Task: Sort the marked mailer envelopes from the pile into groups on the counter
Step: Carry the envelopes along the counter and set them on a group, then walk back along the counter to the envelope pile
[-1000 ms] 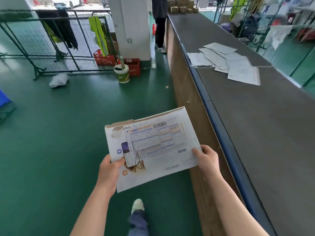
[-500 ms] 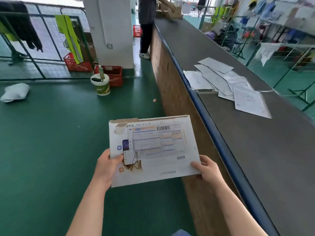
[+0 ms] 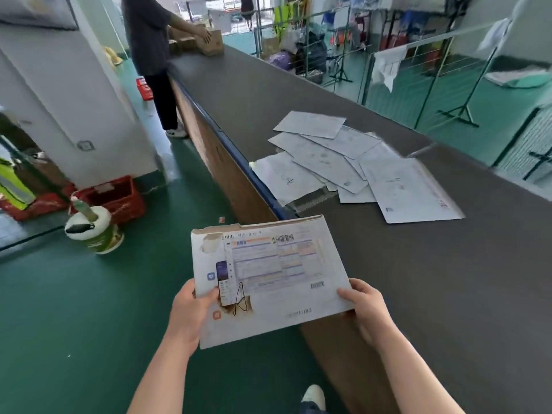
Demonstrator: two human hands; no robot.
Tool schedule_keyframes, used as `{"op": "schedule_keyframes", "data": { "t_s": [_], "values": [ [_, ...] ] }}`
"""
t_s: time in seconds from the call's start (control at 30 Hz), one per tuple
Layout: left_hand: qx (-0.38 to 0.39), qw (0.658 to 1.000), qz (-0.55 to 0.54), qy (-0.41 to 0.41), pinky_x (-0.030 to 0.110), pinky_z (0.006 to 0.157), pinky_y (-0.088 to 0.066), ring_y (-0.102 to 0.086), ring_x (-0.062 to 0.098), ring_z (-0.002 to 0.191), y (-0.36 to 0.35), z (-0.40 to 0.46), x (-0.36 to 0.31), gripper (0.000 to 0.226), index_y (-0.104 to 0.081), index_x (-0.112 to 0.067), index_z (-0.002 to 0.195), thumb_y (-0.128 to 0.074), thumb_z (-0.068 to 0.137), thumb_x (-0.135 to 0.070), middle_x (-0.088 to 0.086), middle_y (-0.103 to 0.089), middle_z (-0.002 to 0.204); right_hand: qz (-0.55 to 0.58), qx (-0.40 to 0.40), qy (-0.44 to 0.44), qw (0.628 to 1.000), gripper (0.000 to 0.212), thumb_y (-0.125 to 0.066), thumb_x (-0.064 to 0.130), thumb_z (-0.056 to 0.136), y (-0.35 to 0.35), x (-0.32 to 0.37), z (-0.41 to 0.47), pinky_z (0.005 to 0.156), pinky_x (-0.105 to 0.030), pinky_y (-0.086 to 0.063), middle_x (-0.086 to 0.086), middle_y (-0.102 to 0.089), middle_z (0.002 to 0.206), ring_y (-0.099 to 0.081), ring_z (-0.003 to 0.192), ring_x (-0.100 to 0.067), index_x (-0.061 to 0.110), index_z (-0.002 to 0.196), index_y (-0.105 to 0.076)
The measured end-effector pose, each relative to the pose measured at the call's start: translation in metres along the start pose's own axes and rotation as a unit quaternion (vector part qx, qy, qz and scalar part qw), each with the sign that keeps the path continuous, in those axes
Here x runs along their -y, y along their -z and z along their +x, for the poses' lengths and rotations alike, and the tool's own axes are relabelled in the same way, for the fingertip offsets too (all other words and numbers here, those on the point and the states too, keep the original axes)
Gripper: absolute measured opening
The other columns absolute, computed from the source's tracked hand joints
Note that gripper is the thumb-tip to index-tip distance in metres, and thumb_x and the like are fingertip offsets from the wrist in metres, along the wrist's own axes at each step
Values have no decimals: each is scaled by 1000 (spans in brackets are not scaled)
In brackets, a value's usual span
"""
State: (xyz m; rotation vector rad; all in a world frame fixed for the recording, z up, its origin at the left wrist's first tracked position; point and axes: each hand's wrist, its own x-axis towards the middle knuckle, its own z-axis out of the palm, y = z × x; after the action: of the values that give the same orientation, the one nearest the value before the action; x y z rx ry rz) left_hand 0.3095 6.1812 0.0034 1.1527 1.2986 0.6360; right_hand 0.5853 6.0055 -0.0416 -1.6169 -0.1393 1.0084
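Held in both hands above the near edge of the bench (image 3: 418,279): one white mailer envelope (image 3: 268,282), label side up, barcode near its top edge, a black hand-drawn mark at its lower left. Torn and brown-stained along the top left corner. Left hand (image 3: 191,312) gripping the left edge, thumb on top by the mark, fingers curled underneath (hidden from view). Right hand (image 3: 367,309) pinching the lower right corner, thumb on the face, remaining fingers under the envelope. Partly over the green floor (image 3: 74,309), partly over the grey bench top, not touching it.

Farther along the bench, well apart from the held piece: a loose pile of envelopes (image 3: 343,162), overlapping at odd angles, one at the blue front edge bearing a handwritten mark, too small to read. At the far end, a second person (image 3: 152,49) standing at the bench, hand on a cardboard box (image 3: 213,41). On the floor to the left, a white bucket (image 3: 95,231) just beside a red crate (image 3: 116,198). Lower frame edge: a white shoe (image 3: 312,397).
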Motion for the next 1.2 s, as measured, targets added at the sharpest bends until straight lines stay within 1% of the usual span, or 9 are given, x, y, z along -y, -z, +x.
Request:
{"op": "schedule_keyframes", "data": {
  "t_s": [0.1,0.23,0.4,0.6,0.7,0.87,1.0,1.1,1.2],
  "values": [
    [9,1000,0,-24,59,82,-60,-75,34,96,-29,55,-38,17,-67,-15,113,-66,97,-8,9,-77,107,60,-7,2,998,19,-63,1,97,-3,39,41,65,-38,-58,-17,-76,104,-73,84,-28,2,115,-67],
    [54,998,10,-26,60,84,-59,-74,34,99,-80,119,-67,19,-66,-14,116,-65,98,-8,8,-77,109,80,-46,-19,996,16,-63,2,97,6,67,83,66,-38,-58,-15,-78,99,-75,82,-29,7,112,-67],
    [142,988,48,-19,58,84,-60,-74,34,97,-166,208,-93,18,-66,-17,114,-62,99,-8,10,-76,108,-10,-163,-21,986,15,-62,6,99,21,83,131,61,-38,-61,-8,-78,93,-74,65,-28,15,111,-64],
    [226,974,23,-10,45,76,-60,-71,32,102,-254,310,-140,27,-57,-17,130,-42,111,-29,13,-71,115,94,-307,20,947,14,-58,-3,99,18,132,186,53,-31,-55,-13,-72,86,-64,55,-15,5,109,-64],
    [282,959,31,1,47,78,-60,-72,35,99,-279,365,-176,30,-54,-22,132,-37,111,-36,12,-70,116,154,-365,37,917,20,-56,-4,99,9,174,233,54,-31,-50,-12,-68,85,-59,53,-13,5,115,-63],
    [313,947,65,7,49,80,-59,-72,38,94,-299,396,-188,26,-54,-21,128,-36,112,-31,13,-70,117,235,-392,56,888,27,-59,0,98,21,227,280,61,-31,-54,-15,-71,93,-63,62,-18,10,123,-61],
    [349,931,106,9,46,78,-60,-71,37,95,-325,394,-184,26,-55,-20,126,-36,112,-30,12,-70,115,160,-407,5,899,58,-63,20,98,28,241,284,96,-49,-57,-1,-70,97,-75,87,-23,30,149,-37],
    [402,903,149,14,43,76,-61,-71,35,92,-356,370,-175,27,-56,-16,126,-37,112,-27,13,-70,113,70,-447,-32,891,75,-63,30,99,32,223,250,95,-46,-58,2,-62,112,-73,92,-19,30,160,-20],
    [473,861,188,13,44,71,-60,-69,33,84,-397,321,-159,25,-57,-12,124,-38,112,-21,18,-70,110,115,-488,-41,864,71,-65,26,99,39,174,190,86,-40,-61,0,-60,119,-73,89,-21,25,159,-27]
  ]
}}
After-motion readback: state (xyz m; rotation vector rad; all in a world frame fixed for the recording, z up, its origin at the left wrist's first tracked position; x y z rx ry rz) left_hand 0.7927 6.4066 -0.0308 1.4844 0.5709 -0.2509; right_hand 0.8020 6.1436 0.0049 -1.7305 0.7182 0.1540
